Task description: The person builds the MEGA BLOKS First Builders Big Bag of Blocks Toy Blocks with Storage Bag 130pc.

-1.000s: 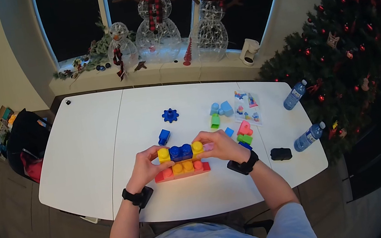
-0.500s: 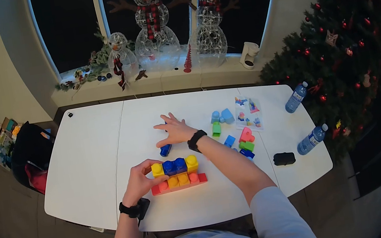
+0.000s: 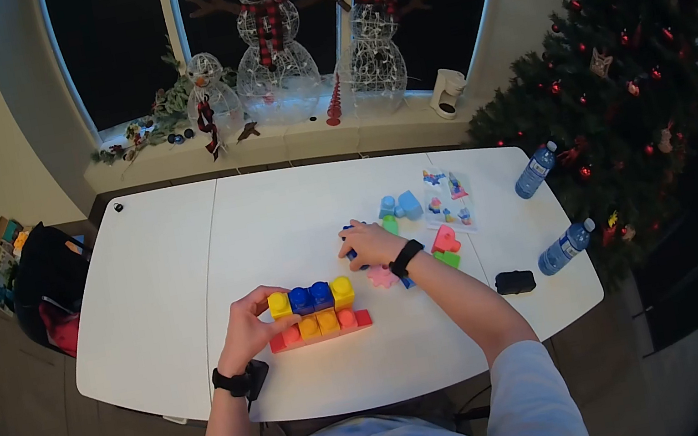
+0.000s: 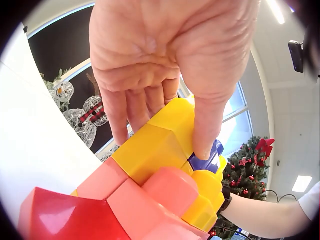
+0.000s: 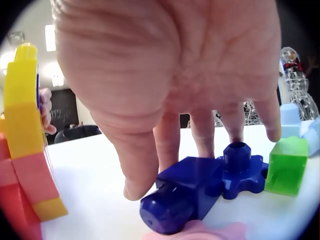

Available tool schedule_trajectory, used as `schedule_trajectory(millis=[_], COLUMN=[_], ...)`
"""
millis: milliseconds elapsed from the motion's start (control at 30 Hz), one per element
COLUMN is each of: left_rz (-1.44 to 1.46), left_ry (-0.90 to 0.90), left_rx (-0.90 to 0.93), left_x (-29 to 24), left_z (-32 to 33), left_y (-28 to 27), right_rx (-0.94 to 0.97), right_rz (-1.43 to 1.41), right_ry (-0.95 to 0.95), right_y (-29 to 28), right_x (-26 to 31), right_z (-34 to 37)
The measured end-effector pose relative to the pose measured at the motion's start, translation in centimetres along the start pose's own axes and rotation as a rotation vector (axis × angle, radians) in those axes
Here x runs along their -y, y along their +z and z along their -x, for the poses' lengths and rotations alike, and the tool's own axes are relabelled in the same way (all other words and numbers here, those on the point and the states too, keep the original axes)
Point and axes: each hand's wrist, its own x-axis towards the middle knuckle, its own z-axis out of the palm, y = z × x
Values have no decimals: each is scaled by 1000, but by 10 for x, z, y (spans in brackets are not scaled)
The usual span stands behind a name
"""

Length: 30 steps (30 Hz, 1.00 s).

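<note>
Near side of the table [image 3: 150,297]: stack [image 3: 319,324] of red, coral, orange, yellow and blue blocks stands upright, its yellow left end pinched by the left hand [image 3: 247,327], thumb in front, fingers behind. Right of the stack, pink gear [image 3: 383,277] on the tabletop. Just past it, right hand [image 3: 371,246] reaches low, fingers spread and fairly straight, thumb beside a blue block [image 5: 194,184] lying on its side; cannot tell whether they touch it. Blue gear [image 5: 244,176] just beside that block, green block [image 5: 286,172] next along. Farther: pale blue blocks [image 3: 408,205], picture sheet [image 3: 448,201]. Beyond the table, wire snowmen [image 3: 278,77].
</note>
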Motion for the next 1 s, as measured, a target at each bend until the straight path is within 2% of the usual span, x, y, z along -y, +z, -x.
schedule_trajectory(millis=[133, 200, 233, 300, 400, 533, 600, 700, 733, 800, 833, 900, 967, 1000], left_rz=[-23, -48, -47, -57, -36, -6, -34, -9, -13, 53, 50, 61, 64, 69], left_ry=[30, 24, 24, 34, 42, 38, -2, 24, 22, 63, 60, 74, 59, 45], left_rx=[-1, -4, -4, 4, 15, 1, 30, 28, 17, -4, -8, -14, -19, -24], left_x=[-1, -4, -4, -3, -2, -5, -8, -6, -8, -10, -9, -4, -1, 1], left_z=[-3, -6, -8, -12, -17, -24, -26, -28, -27, -24, -24, -25, -25, -25], left_y=[2, 5, 6, 8, 12, 15, 14, 15, 15, 15, 14, 13, 13, 13], right_rx=[-100, -354, -354, -478, -427, -394, -300, -378, -378, -624, -623, -586, -572, -572], right_rz=[-148, -305, -304, -27, 27, 75, 106, 112, 111, -119, -122, -649, -723, -724], right_ry=[-40, 196, 196, 497, 585, 543, 566, 570, 558, 344, 339, 37, -187, -188], right_y=[-8, -21, -23, -19, -7, 7, 12, -16, -28, -54, -69, -97, -98, -97], right_x=[-19, -23, -30, -46, -55, -64, -68, -44, -34, -14, 5, 55, 90, 104], right_z=[36, 45, 45, 41, 37, 28, 26, 38, 40, 45, 52, 62, 61, 60])
